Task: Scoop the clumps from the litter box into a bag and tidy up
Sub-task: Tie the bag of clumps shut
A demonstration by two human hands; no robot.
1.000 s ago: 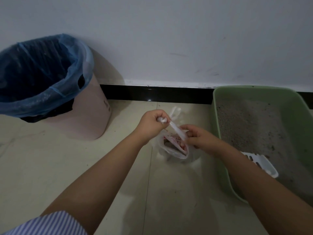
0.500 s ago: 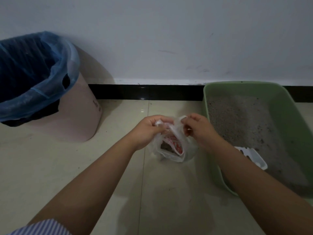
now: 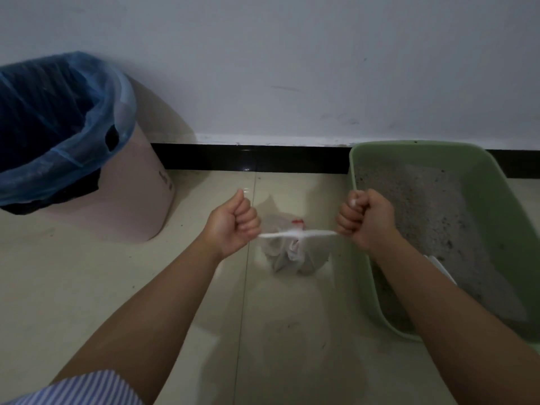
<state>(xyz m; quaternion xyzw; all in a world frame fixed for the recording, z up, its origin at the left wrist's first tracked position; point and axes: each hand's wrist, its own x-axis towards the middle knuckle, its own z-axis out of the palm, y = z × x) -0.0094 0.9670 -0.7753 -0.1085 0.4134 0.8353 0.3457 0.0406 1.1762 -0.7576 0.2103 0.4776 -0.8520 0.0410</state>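
Fists clenched, left hand [image 3: 230,222] and right hand [image 3: 365,217], each grip pinching one handle end of the bag [image 3: 292,252], pulled taut between them, knot at middle. Litter box [image 3: 368,258] just right of right grip, scoop [image 3: 442,268] inside. Bin [image 3: 140,194] well left.

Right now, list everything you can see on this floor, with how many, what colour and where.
bag: one, clear plastic with red print, on the floor between the two hands, its handles pulled taut sideways
litter box: one, green, holding grey litter, at right against the wall
scoop: one, white, inside the litter box, mostly hidden behind the right forearm
bin: one, pink with a blue liner, at left by the wall
floor: cream tiles
left hand: fist gripping one bag handle
right hand: fist gripping the other handle
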